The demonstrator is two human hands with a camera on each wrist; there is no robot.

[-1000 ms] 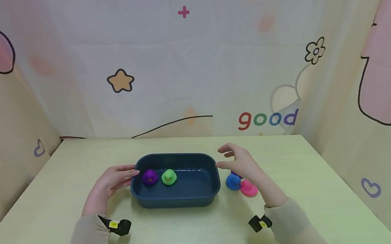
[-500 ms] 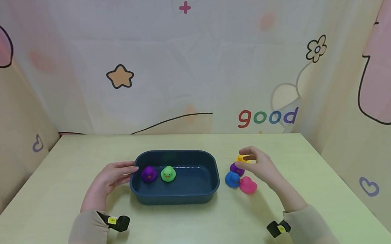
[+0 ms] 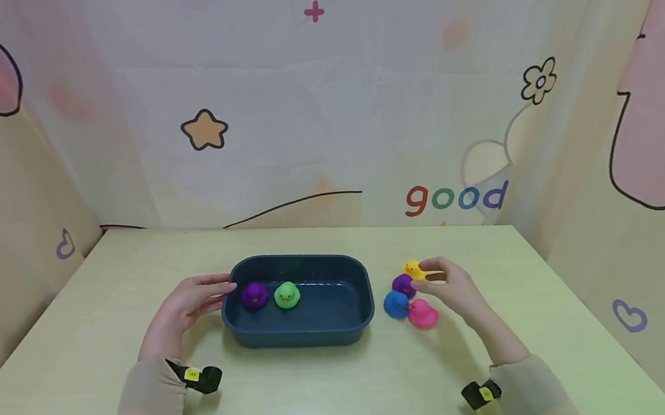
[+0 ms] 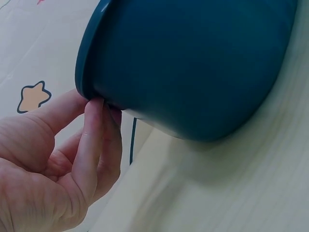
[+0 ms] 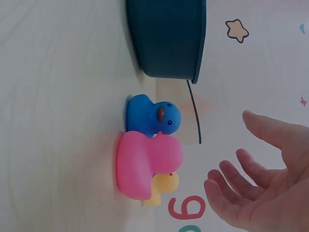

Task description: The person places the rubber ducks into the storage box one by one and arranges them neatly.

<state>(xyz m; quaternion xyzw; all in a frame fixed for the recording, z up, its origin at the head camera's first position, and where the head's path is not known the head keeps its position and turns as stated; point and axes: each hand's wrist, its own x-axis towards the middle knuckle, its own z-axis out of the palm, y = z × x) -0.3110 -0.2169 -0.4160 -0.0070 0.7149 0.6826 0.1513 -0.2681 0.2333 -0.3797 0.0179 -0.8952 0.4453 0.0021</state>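
Note:
At the left end of a dark blue plastic basin point(image 3: 301, 341), my left hand point(image 3: 186, 306) pinches the rim, its fingertips tucked under the lip in the left wrist view. Inside the basin sit a purple rubber duck point(image 3: 254, 296) and a green rubber duck point(image 3: 287, 295). My right hand point(image 3: 452, 284) hovers with thumb and fingers spread, holding nothing. Just left of it is a cluster of ducks on the table: a yellow duck point(image 3: 412, 269), another purple duck point(image 3: 404, 285), a blue duck point(image 5: 149, 115) and a pink duck point(image 5: 145, 164). My right fingers partly overlap the yellow and purple ones.
The pale wooden table point(image 3: 317, 401) carries the basin and ducks. A printed curtain point(image 3: 277, 152) stands along its back edge, and further printed cloth closes both sides. Each sleeve cuff bears a small black camera, such as the right wrist camera point(image 3: 480, 395).
My right hand has moved right, from the basin's right end to beside the duck cluster, uncovering the yellow and purple ducks. The left hand stays at the basin.

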